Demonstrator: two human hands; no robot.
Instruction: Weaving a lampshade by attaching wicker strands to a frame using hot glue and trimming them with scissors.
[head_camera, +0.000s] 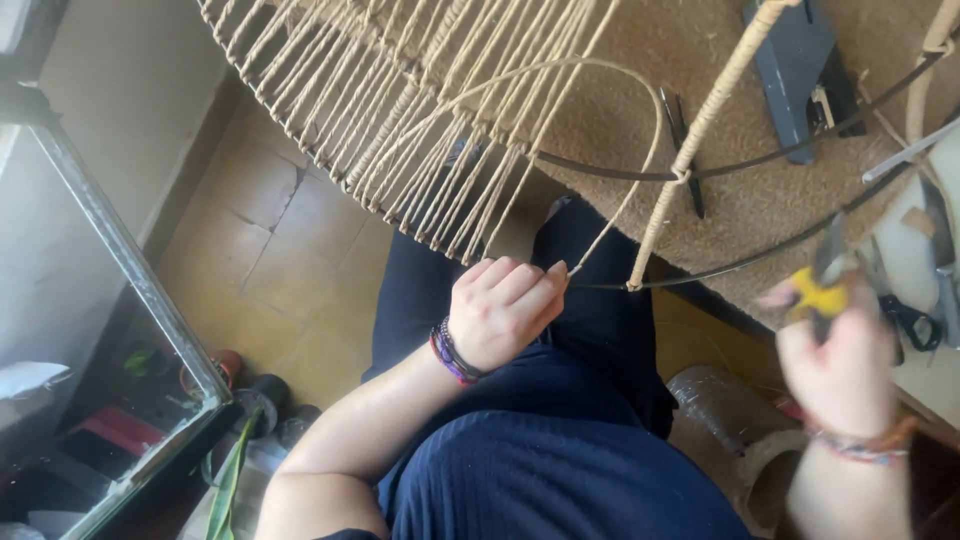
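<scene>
Fingers of the left hand (500, 310) curl shut, pinching a tan cord (610, 225) that loops up over the woven frame (400, 120) of pale cords above the lap. Beside the cord, a wrapped rod (700, 130) crosses a thin black wire ring (740, 262). Blurred, the right hand (840, 365) grips yellow-handled pliers (822, 290), fingers wrapped round them.

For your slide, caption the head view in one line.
Left hand pinches tan cord at a woven frame; blurred right hand grips yellow-handled tool.
</scene>
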